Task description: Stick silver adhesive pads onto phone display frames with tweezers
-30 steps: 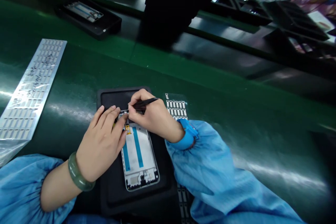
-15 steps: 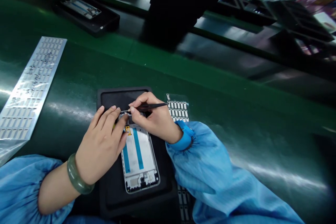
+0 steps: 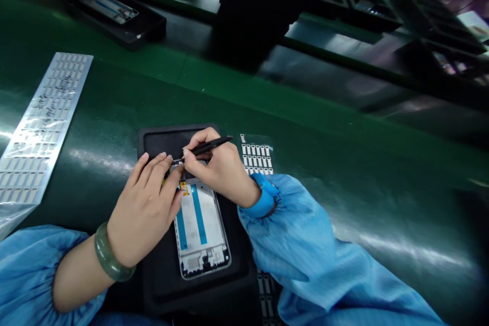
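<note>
An opened phone frame (image 3: 208, 214) with two blue strips lies in a black tray (image 3: 160, 285). My left hand (image 3: 147, 204) rests over its upper left edge, fingertips bent onto the frame and steadying it. A yellow flex cable (image 3: 184, 187) shows beside my left index finger and thumb. In my right hand (image 3: 219, 165), a pair of slim black tweezers (image 3: 208, 145) is pinched between thumb and fingers. Their thin metal tip points left at the frame's top edge, close to my left fingertips. What the tip touches is too small to make out.
A clear sheet of small white stickers (image 3: 256, 158) lies right of the tray. On the left is a long sticker sheet (image 3: 46, 127) with handwriting. Another phone frame (image 3: 109, 6) sits on a black holder (image 3: 147, 30) farther back. A dark upright object (image 3: 267, 10) stands behind.
The tweezers have tilted, their back end rising and shifting left, and their metal tip now shows at the frame's top edge. My left hand keeps its place on the frame.
</note>
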Demonstrator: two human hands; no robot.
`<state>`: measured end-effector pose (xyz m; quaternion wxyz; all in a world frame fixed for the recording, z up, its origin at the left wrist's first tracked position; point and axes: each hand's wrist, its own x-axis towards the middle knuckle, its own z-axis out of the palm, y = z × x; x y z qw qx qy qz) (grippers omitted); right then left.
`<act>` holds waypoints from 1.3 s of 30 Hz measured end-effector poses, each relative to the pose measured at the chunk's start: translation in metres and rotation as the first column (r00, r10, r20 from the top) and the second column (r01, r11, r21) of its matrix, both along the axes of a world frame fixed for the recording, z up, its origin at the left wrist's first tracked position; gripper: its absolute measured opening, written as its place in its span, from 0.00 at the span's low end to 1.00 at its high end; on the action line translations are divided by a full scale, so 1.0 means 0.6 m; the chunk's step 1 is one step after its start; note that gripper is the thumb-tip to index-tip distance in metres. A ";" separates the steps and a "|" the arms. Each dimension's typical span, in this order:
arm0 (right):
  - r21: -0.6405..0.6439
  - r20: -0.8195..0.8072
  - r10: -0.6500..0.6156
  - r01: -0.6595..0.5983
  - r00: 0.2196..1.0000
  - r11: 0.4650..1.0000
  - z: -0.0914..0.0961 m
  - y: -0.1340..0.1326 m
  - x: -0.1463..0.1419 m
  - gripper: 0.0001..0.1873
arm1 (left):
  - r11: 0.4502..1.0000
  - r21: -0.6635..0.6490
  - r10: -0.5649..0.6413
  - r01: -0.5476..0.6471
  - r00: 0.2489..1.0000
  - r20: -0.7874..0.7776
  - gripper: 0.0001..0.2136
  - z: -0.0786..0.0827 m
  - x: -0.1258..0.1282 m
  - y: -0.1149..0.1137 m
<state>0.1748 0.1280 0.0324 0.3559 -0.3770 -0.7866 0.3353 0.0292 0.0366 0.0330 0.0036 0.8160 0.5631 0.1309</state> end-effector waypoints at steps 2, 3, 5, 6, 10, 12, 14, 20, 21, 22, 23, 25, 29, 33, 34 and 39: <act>-0.001 -0.002 -0.011 0.011 1.000 1.000 0.001 0.000 0.001 0.05 | 1.000 -0.002 0.001 -0.001 1.000 0.003 0.17 0.000 -0.001 0.000; -0.002 -0.003 -0.014 0.014 1.000 1.000 0.002 0.001 0.002 0.05 | 1.000 -0.004 0.001 -0.001 1.000 0.004 0.18 0.000 -0.001 0.000; -0.010 -0.010 -0.010 0.010 1.000 1.000 0.002 0.003 0.004 0.05 | 1.000 -0.008 0.001 -0.001 1.000 0.003 0.18 0.000 -0.001 0.000; -0.021 -0.019 -0.001 0.001 1.000 1.000 0.001 0.004 0.006 0.05 | 1.000 -0.010 0.001 -0.001 1.000 0.003 0.18 0.000 -0.001 0.000; -0.088 -0.047 0.020 -0.024 0.999 0.996 0.000 0.008 0.008 0.05 | 1.000 -0.018 0.008 -0.008 1.000 0.008 0.18 0.000 -0.001 0.000; -0.067 -0.022 0.020 -0.022 1.000 0.998 0.003 0.009 0.008 0.05 | 1.000 -0.014 0.007 -0.007 1.000 0.006 0.18 0.000 0.000 0.000; 0.005 0.036 0.024 -0.024 0.999 1.000 0.008 0.007 0.006 0.06 | 1.000 -0.008 0.004 -0.004 1.000 0.001 0.17 0.000 0.000 0.000; 0.229 0.219 0.135 -0.185 0.966 0.956 0.017 -0.001 -0.001 0.06 | 1.000 0.000 -0.012 0.012 1.000 -0.018 0.16 0.000 -0.002 0.000; 0.242 0.218 0.147 -0.199 0.965 0.950 0.016 0.000 -0.001 0.07 | 1.000 0.002 -0.015 0.015 1.000 -0.022 0.16 0.000 -0.002 0.000; 0.235 0.200 0.143 -0.189 0.969 0.953 0.014 0.001 0.001 0.07 | 1.000 0.004 -0.016 0.016 1.000 -0.023 0.16 0.000 -0.002 0.000; 0.201 0.163 0.127 -0.159 0.978 0.967 0.010 0.003 0.003 0.06 | 1.000 0.006 -0.015 0.015 1.000 -0.022 0.17 -0.001 -0.002 0.000; 0.052 0.055 0.080 -0.083 0.995 0.995 0.003 0.008 0.007 0.05 | 1.000 0.005 -0.010 0.010 1.000 -0.014 0.17 -0.001 -0.002 0.000; -0.150 -0.067 0.031 -0.041 0.997 0.988 -0.005 0.014 0.013 0.05 | 1.000 0.004 -0.002 0.002 1.000 0.002 0.18 0.000 -0.002 0.001; -0.081 -0.060 0.051 -0.056 0.997 0.995 -0.004 0.011 0.010 0.05 | 1.000 0.005 -0.003 0.003 1.000 -0.004 0.18 0.000 -0.001 0.001; -0.071 -0.062 0.056 -0.060 0.997 0.996 -0.004 0.010 0.009 0.05 | 1.000 0.004 -0.002 0.002 1.000 -0.005 0.18 0.000 -0.001 0.000; -0.021 -0.061 0.074 -0.076 0.995 0.997 -0.003 0.009 0.007 0.04 | 1.000 0.009 -0.002 0.002 1.000 -0.010 0.18 -0.001 0.000 0.000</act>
